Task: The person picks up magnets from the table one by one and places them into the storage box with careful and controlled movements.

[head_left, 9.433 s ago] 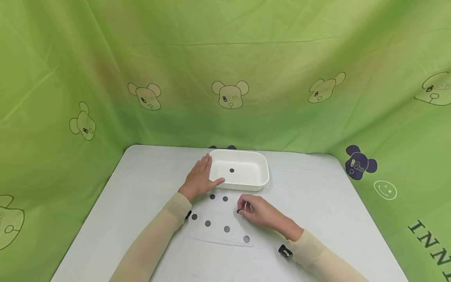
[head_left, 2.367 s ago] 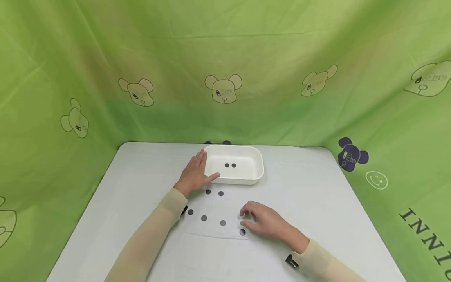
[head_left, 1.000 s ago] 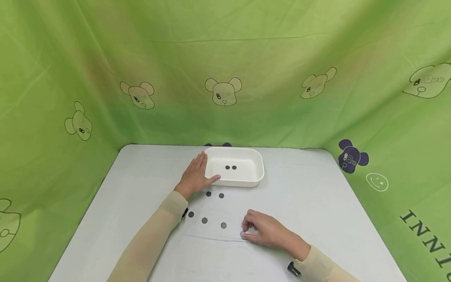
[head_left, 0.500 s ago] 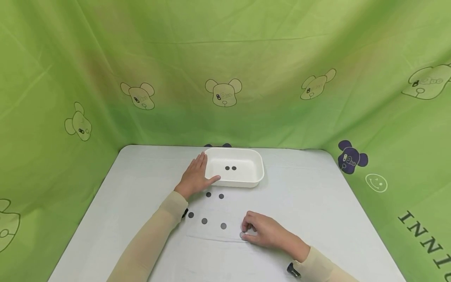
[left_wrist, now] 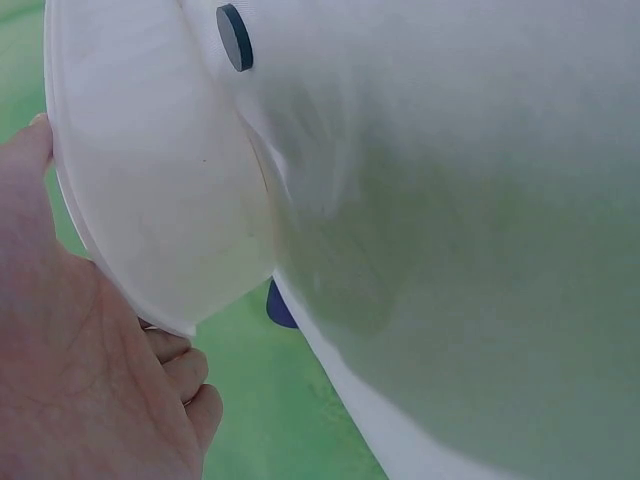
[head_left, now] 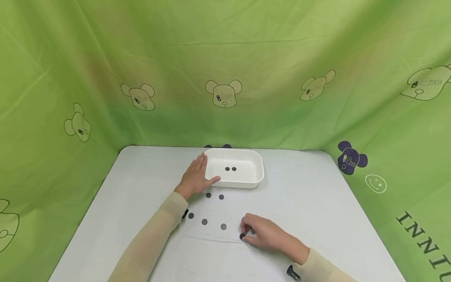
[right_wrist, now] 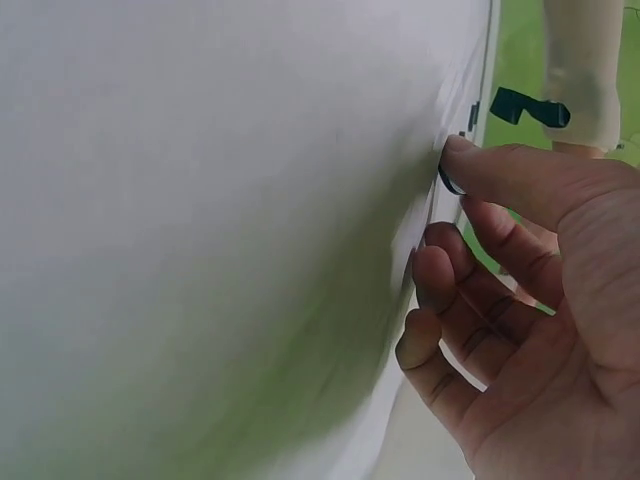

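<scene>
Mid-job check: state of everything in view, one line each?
White tray: upright, open-topped, holding two discs.
Discs in tray: flat, side by side.
Five loose discs: flat on the cloth, spaced apart.
Sixth disc: between right thumb and finger.
Left hand: touching the tray's left end.
Right hand: fingers curled, low over the cloth.
White cloth: spread, creased.
Green curtain: hanging, wrinkled.

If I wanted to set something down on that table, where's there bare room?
Two bare patches of table: a wide one between the white tray, the right hand and the table's right edge; another between the left sleeve and the left edge. It's crowded in front of the tray, where five dark discs lie and the right hand holds another.
</scene>
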Available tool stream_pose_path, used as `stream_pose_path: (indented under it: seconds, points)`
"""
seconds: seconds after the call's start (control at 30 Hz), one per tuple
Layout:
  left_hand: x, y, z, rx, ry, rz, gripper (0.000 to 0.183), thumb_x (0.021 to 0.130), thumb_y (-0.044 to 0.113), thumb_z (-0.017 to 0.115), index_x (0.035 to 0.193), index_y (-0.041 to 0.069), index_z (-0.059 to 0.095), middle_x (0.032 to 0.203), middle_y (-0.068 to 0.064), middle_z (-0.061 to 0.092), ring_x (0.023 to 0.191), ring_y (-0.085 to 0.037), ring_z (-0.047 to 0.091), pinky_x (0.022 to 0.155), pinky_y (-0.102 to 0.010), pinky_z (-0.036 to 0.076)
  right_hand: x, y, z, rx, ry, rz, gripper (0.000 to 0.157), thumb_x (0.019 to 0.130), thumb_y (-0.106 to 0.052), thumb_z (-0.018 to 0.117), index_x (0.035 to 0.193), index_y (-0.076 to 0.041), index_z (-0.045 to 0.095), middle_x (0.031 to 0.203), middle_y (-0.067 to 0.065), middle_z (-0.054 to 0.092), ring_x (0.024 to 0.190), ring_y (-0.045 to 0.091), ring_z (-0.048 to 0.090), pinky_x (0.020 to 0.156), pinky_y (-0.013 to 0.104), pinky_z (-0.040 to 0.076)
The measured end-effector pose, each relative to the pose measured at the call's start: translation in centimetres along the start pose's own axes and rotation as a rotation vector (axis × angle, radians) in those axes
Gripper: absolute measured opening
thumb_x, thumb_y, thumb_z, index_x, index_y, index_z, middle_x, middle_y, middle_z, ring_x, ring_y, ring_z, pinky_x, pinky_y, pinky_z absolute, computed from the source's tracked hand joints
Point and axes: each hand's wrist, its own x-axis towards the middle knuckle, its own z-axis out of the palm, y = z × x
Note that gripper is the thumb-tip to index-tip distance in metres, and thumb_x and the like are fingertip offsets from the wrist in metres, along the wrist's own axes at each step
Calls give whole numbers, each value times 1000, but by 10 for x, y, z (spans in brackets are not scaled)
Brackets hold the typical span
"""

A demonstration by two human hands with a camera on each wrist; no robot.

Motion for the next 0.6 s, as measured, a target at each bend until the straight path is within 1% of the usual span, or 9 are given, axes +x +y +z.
stream_pose_path:
  seconds: [0.13, 0.43, 0.6]
  points:
    - [1, -1, 1, 5, 4, 3, 111, 102, 76, 47, 171, -1, 7, 180, -16, 3, 167, -32, 8, 136, -40, 4, 1, -3, -1, 27, -1, -20, 24, 92, -16, 86, 95, -26, 64, 91, -18, 60, 82, 1, 57, 73, 22, 57]
    - [1, -1, 1, 1, 2, -6, 111, 102, 77, 48, 171, 0, 7, 180, -16, 3, 167, -31, 8, 136, -39, 4, 0, -6, -2, 64, -7, -58, 23, 96, -13, 81, 93, -26, 62, 86, -18, 56, 79, 2, 56, 71, 21, 52]
    - [0, 0, 0, -4, 3, -6, 111, 102, 76, 49, 171, 0, 7, 180, -16, 3, 167, -31, 8, 136, -39, 4, 0, -7, -2, 108, -27, -50, 23, 97, -11, 78, 92, -27, 62, 80, -19, 55, 73, 1, 54, 66, 19, 50]
